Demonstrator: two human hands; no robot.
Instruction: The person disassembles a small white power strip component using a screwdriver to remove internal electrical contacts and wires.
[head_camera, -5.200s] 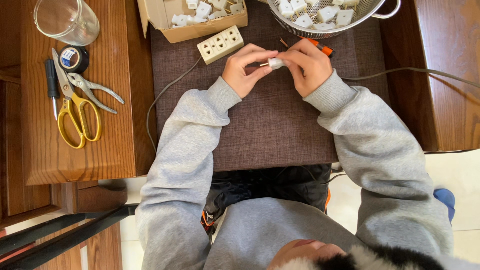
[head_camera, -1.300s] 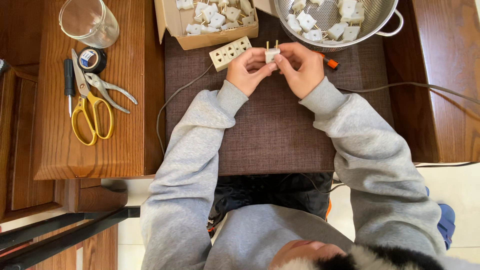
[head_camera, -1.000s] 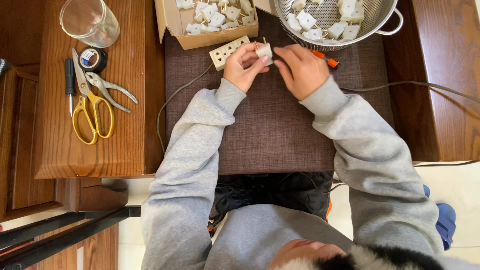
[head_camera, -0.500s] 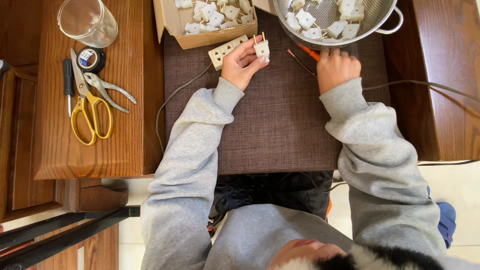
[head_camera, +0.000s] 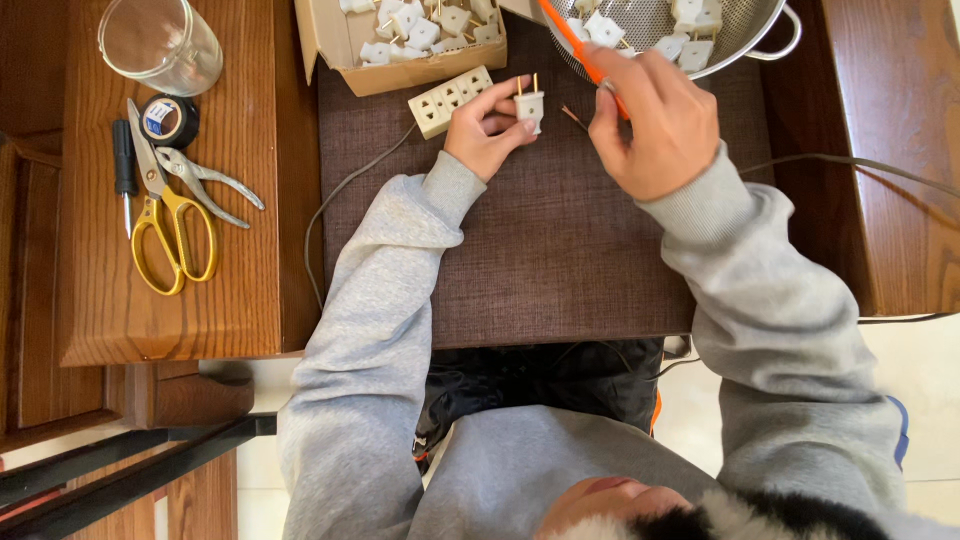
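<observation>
The left hand (head_camera: 485, 130) is pinching a small white plug (head_camera: 529, 104), brass prongs pointing up, above the woven brown mat (head_camera: 540, 260) on the bench, beside a cream socket strip (head_camera: 450, 99). The right hand (head_camera: 655, 125) is closing its grip around an orange-handled tool (head_camera: 578, 45), judging by which an assembly step on the plug is in hand; bringing the slim tip to the hard plastic body would call for careful aim.

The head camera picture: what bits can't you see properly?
- Orange tool, head view: the right hand covers its lower end, so its kind is unclear.
- Metal colander: top edge cuts it off.
- Cardboard box of white plugs: top edge cuts it off too.
- White plug in the left hand: fingers hide its underside.
- Thin wire ends beside the plug: too small to count.
</observation>
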